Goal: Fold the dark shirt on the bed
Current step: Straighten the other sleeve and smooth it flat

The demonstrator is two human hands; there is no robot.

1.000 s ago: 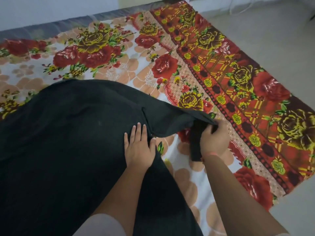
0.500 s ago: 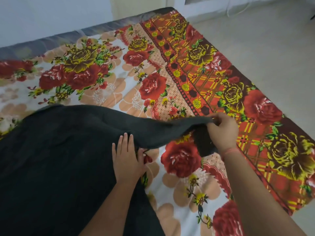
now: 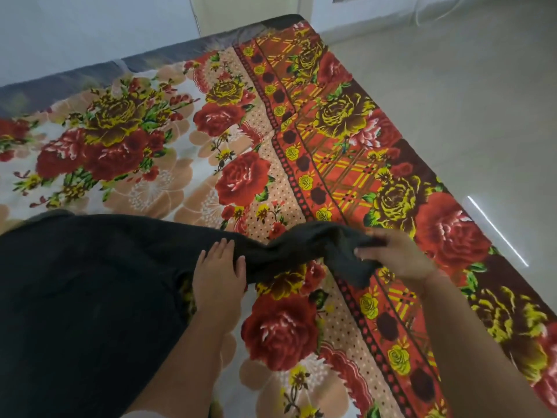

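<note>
The dark shirt [image 3: 84, 297] lies spread over the lower left of the bed, which is covered with a floral sheet [image 3: 168, 164]. My left hand [image 3: 218, 271] presses flat, fingers straight, on the shirt's right edge where the sleeve begins. The sleeve [image 3: 304, 245] stretches to the right across the sheet. My right hand [image 3: 394, 256] grips the sleeve's end, and the cuff hangs down below my fingers.
The bed's right edge runs diagonally from the top centre to the lower right, with pale floor [image 3: 452, 101] beyond it. A white wall [image 3: 90, 31] stands behind the bed's far edge.
My right hand has pulled the sleeve further out to the right and lower toward the sheet. My left hand stays pressed on the shirt. The camera view has shifted, so the shirt sits lower in frame.
</note>
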